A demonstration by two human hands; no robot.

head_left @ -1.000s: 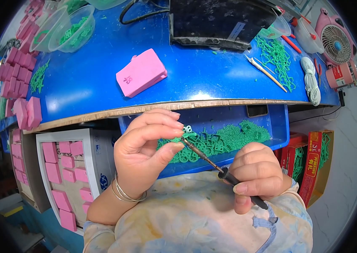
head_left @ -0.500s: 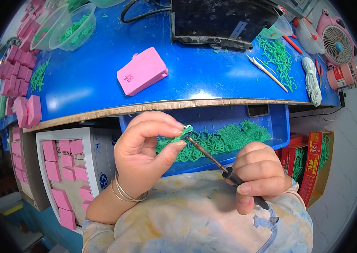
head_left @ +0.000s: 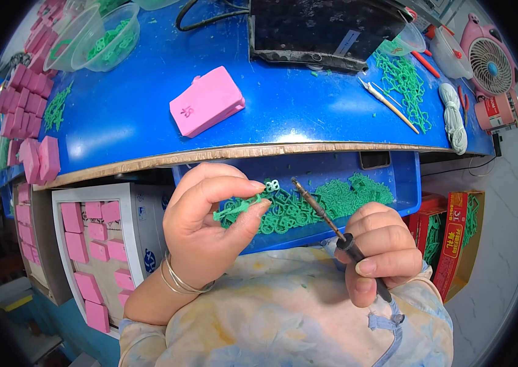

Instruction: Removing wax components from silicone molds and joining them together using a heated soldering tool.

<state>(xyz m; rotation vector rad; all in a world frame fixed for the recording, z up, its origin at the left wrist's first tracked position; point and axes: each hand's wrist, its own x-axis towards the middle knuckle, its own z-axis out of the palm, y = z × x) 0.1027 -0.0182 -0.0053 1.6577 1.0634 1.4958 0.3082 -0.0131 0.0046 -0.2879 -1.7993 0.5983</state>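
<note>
We see the left hand [head_left: 207,211] pinching a green molded piece [head_left: 239,209] between thumb and fingers, above the near blue tray [head_left: 417,186]. A paler looped piece [head_left: 272,185] shows at its fingertips; we can't tell if it's gripped too. The right hand [head_left: 381,251] is closed around the black handle of a soldering-iron-like tool [head_left: 343,240], tip pointing far-left, apart from the green piece.

Containers: we log the blue tray as holding heaped green links, finer green bits to the right, and a dark rectangular box [head_left: 374,160] in its far right corner. Far left, a clear plastic bowl [head_left: 112,65] holds green pieces. Near left, a white-framed box [head_left: 103,270] has pink blocks [head_left: 76,249] laid in it. Near right, a red carton [head_left: 454,251] holds more green pieces. On the blue table [head_left: 296,110], we note one larger pink block [head_left: 207,103] left of center.
</note>
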